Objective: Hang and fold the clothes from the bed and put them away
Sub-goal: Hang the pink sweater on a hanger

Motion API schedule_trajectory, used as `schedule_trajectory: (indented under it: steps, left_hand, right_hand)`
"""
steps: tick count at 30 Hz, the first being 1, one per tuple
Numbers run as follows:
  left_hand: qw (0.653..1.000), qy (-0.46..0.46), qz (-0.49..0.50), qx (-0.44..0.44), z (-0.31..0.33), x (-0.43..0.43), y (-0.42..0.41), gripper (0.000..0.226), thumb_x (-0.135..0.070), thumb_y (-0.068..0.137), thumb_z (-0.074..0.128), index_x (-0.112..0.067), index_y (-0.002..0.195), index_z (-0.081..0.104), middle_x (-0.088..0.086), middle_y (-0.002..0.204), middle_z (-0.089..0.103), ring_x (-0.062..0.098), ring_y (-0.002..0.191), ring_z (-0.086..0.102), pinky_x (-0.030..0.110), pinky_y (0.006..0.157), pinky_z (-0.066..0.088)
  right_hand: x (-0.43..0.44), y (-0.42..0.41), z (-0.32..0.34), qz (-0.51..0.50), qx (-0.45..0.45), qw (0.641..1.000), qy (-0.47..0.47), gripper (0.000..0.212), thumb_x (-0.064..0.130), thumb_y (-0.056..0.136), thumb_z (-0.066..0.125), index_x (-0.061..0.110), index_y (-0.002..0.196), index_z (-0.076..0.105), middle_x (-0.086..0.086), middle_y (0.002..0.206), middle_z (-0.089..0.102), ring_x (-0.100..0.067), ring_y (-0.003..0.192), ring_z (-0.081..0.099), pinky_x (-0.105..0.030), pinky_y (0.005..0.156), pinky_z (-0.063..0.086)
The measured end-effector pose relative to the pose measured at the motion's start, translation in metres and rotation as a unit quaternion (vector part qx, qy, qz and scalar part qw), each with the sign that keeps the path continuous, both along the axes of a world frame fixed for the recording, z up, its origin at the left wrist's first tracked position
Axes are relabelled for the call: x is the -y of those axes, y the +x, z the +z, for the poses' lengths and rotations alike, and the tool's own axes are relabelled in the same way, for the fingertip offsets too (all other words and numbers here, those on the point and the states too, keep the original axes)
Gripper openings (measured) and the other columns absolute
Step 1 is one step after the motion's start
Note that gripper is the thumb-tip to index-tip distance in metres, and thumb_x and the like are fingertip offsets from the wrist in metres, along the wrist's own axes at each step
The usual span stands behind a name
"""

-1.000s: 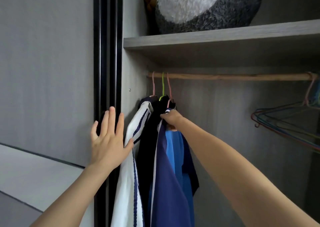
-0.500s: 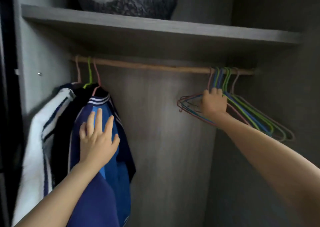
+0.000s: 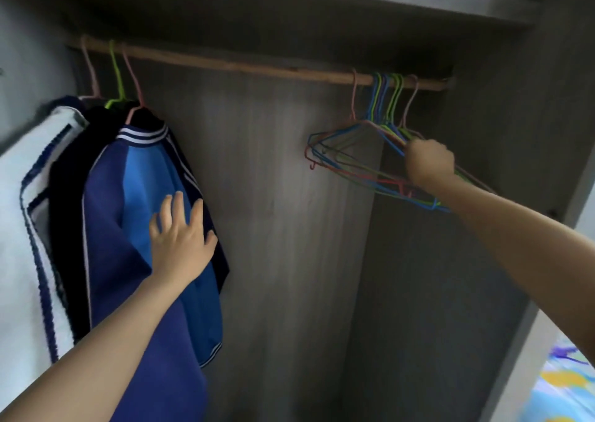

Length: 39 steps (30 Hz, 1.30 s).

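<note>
Step in hand, I judge: to take one hanger for the next piece of clothes. The right grip (image 3: 429,164) is curled round the wires of the hangers (image 3: 347,151), at the shoulder part just below their hooks. Which single wire it pinches, I cannot tell. The bunch hangs on the rod (image 3: 257,67) just above this grip and spreads to the left of it and below it.

The left grip (image 3: 180,244) is spread, fingers straight, palm flat on the blue shirt (image 3: 135,196). A black piece (image 3: 70,180) and a white piece (image 3: 16,244) hang beside the shirt, further left of this grip.

Clothes to fold are not in view. A colourful cloth (image 3: 563,386), blurred, shows far below-right of the right grip, maybe the bed.

Next move, prob.: separate 1 hanger from the bunch, then lift its hook up and off the rod w/o dragging the others, as the wires look tangled.
</note>
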<state>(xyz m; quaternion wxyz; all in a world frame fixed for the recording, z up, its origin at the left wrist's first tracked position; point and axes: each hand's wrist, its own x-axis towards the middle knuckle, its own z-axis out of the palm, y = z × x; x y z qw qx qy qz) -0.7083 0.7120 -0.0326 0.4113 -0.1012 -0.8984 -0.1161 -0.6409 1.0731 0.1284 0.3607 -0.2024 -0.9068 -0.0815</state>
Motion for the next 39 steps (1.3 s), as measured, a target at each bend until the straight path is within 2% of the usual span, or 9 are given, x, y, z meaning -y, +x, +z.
schedule_trajectory:
  steps: [6, 12, 15, 21, 26, 29, 33, 36, 39]
  left_hand:
    - [1.0, -0.002, 0.004, 0.006, -0.012, 0.006, 0.006, 0.065, -0.011, 0.069, 0.078, 0.007, 0.125, 0.051, 0.036, 0.132, 0.044, 0.052, 0.124, 0.039, 0.065, 0.09, 0.036]
    - [1.0, 0.001, -0.014, -0.005, -0.014, 0.006, 0.007, 0.067, -0.011, 0.068, 0.08, 0.007, 0.125, 0.051, 0.036, 0.13, 0.045, 0.052, 0.122, 0.04, 0.065, 0.088, 0.039]
    - [0.999, -0.007, -0.039, -0.003, -0.02, -0.001, 0.009, 0.069, -0.012, 0.066, 0.081, 0.006, 0.126, 0.051, 0.035, 0.129, 0.047, 0.052, 0.12, 0.043, 0.063, 0.086, 0.042]
    - [0.995, 0.026, -0.092, 0.005, -0.03, -0.03, 0.011, 0.071, -0.013, 0.064, 0.082, 0.005, 0.125, 0.051, 0.034, 0.128, 0.049, 0.05, 0.119, 0.044, 0.061, 0.084, 0.044]
    - [0.99, 0.046, -0.13, 0.014, -0.035, -0.051, 0.013, 0.077, -0.013, 0.06, 0.085, 0.004, 0.126, 0.05, 0.034, 0.127, 0.05, 0.052, 0.116, 0.048, 0.063, 0.078, 0.045]
    - [0.988, 0.048, -0.149, 0.012, -0.031, -0.065, 0.022, 0.087, -0.018, 0.061, 0.085, 0.0, 0.132, 0.04, 0.034, 0.131, 0.045, 0.052, 0.118, 0.045, 0.063, 0.077, 0.045]
    - [0.985, 0.017, -0.168, -0.02, -0.023, -0.088, 0.033, 0.111, -0.034, 0.053, 0.089, -0.008, 0.141, 0.026, 0.037, 0.138, 0.036, 0.055, 0.121, 0.041, 0.065, 0.086, 0.04]
    - [0.982, -0.023, -0.183, -0.038, -0.018, -0.109, 0.046, 0.128, -0.044, 0.041, 0.092, -0.011, 0.143, 0.022, 0.038, 0.138, 0.034, 0.056, 0.122, 0.039, 0.068, 0.09, 0.036]
    - [0.972, -0.039, -0.228, -0.033, -0.018, -0.141, 0.071, 0.13, -0.034, 0.034, 0.095, -0.008, 0.14, 0.026, 0.033, 0.125, 0.05, 0.051, 0.106, 0.055, 0.065, 0.08, 0.044]
  right_hand:
    - [0.013, -0.007, 0.006, 0.029, -0.105, 0.988, -0.112, 0.028, 0.002, 0.094, 0.036, 0.001, 0.115, 0.054, -0.029, 0.113, 0.059, -0.045, 0.106, 0.056, -0.043, 0.084, 0.045]
    - [0.021, -0.007, -0.011, 0.061, -0.068, 0.989, -0.115, 0.025, 0.012, 0.095, 0.042, 0.002, 0.113, 0.057, -0.029, 0.113, 0.059, -0.045, 0.105, 0.056, -0.042, 0.084, 0.045]
    - [0.029, -0.001, -0.005, 0.065, -0.075, 0.983, -0.152, 0.028, 0.017, 0.097, 0.042, 0.001, 0.113, 0.058, -0.029, 0.115, 0.059, -0.044, 0.107, 0.055, -0.041, 0.084, 0.044]
    - [0.048, 0.011, 0.022, 0.066, -0.101, 0.983, -0.141, 0.026, 0.016, 0.097, 0.039, 0.004, 0.111, 0.057, -0.026, 0.111, 0.06, -0.043, 0.103, 0.055, -0.039, 0.078, 0.042]
    - [0.043, 0.042, -0.011, 0.099, -0.059, 0.986, -0.118, 0.028, 0.025, 0.098, 0.041, 0.005, 0.108, 0.058, -0.029, 0.103, 0.061, -0.045, 0.095, 0.056, -0.039, 0.07, 0.041]
    - [0.017, 0.075, -0.032, 0.131, -0.047, 0.982, -0.127, 0.025, 0.028, 0.098, 0.045, 0.008, 0.102, 0.06, -0.021, 0.088, 0.063, -0.039, 0.085, 0.059, -0.036, 0.064, 0.038]
    - [-0.021, 0.128, -0.056, 0.184, -0.017, 0.972, -0.144, 0.015, 0.024, 0.096, 0.051, 0.017, 0.084, 0.056, 0.0, 0.063, 0.049, -0.027, 0.066, 0.051, -0.036, 0.063, 0.039]
    - [-0.051, 0.164, -0.076, 0.21, -0.008, 0.962, -0.175, 0.027, 0.021, 0.094, 0.054, 0.03, 0.071, 0.046, 0.008, 0.059, 0.043, -0.015, 0.058, 0.042, -0.03, 0.06, 0.035]
    - [-0.088, 0.219, -0.094, 0.212, -0.032, 0.954, -0.211, 0.033, 0.014, 0.094, 0.055, 0.034, 0.069, 0.045, 0.006, 0.061, 0.042, -0.007, 0.056, 0.036, -0.025, 0.06, 0.034]
